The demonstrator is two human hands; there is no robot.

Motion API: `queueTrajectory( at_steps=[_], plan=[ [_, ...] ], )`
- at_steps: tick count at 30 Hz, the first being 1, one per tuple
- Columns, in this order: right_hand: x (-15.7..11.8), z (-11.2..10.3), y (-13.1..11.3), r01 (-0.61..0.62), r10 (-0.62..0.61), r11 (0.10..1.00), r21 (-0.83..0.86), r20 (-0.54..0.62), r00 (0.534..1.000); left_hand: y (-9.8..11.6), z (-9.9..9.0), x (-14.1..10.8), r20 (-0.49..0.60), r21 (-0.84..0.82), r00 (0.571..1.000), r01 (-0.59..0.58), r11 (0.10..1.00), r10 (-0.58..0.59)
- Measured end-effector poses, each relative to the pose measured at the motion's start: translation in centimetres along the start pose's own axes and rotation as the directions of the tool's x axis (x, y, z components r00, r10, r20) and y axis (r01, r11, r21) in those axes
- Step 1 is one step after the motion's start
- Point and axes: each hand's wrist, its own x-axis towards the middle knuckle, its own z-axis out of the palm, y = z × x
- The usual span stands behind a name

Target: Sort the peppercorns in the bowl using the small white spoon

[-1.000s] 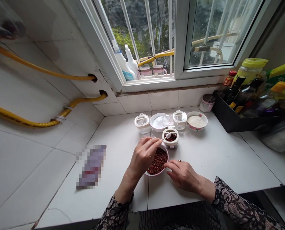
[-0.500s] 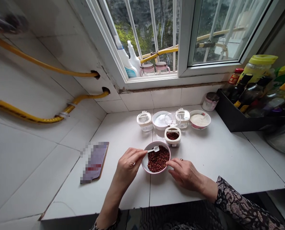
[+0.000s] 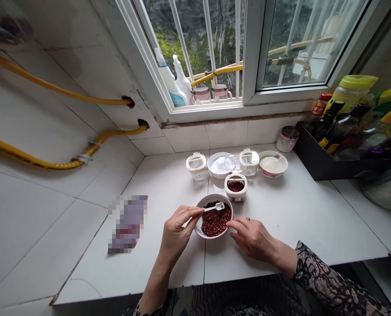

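Between the thumb and fingers of my left hand (image 3: 178, 230) is a small white spoon (image 3: 219, 206), its scoop just above the dark red peppercorns (image 3: 215, 224). A few bits seem to lie in the scoop. The peppercorns fill much of a white bowl (image 3: 199, 224) with a pinkish rim. My right hand (image 3: 254, 239) holds the bowl's right rim with its fingertips; a ring shows on one finger. Right behind the bowl stands a spice jar (image 3: 236, 188) with its clear lid (image 3: 235, 163) raised and similar dark red contents inside.
Behind stand a lidded clear jar (image 3: 196, 166), a bowl of white grains (image 3: 220, 166), another lidded jar (image 3: 249, 161) and a patterned bowl (image 3: 273, 164) of pale powder. A black box of bottles (image 3: 327, 162) is at right. A blurred purple packet (image 3: 129, 224) lies left.
The spoon in my left hand has moved slightly right over the peppercorns, and bits now show in its scoop. My right hand stays at the bowl's rim. The view shifts slightly.
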Motion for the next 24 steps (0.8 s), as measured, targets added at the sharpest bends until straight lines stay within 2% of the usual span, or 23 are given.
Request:
queueTrajectory(
  at_steps=[6, 13, 16, 19, 21, 24],
  plan=[
    [0.1, -0.1, 0.0, 0.002, -0.002, 1.0, -0.015, -0.002, 1.0, -0.1, -0.2, -0.4, -0.022, -0.052, 0.996, 0.087, 0.995, -0.089],
    [0.0, 0.0, 0.0, -0.008, 0.008, 1.0, -0.005, 0.008, 1.0, 0.6, -0.8, 1.2, -0.098, -0.077, 0.992, 0.073, 0.994, -0.08],
    [0.0, 0.0, 0.0, -0.005, 0.005, 1.0, -0.001, 0.009, 1.0, 1.2, -0.5, 3.1, -0.122, -0.017, 0.992, -0.014, 1.0, 0.012],
    [0.1, 0.0, 0.0, -0.006, 0.006, 1.0, -0.002, 0.007, 1.0, 1.8, 0.4, 5.3, -0.109, 0.099, 0.979, -0.16, 0.982, 0.171],
    [0.1, 0.1, 0.0, -0.009, 0.009, 1.0, -0.014, 0.003, 1.0, 2.1, 1.3, 6.4, -0.07, 0.189, 0.954, -0.274, 0.943, 0.291],
    [0.2, 0.1, -0.1, -0.009, 0.008, 0.999, -0.034, -0.007, 1.0, 2.3, 2.5, 7.0, 0.06, 0.3, 0.893, -0.442, 0.845, 0.446]
  ],
)
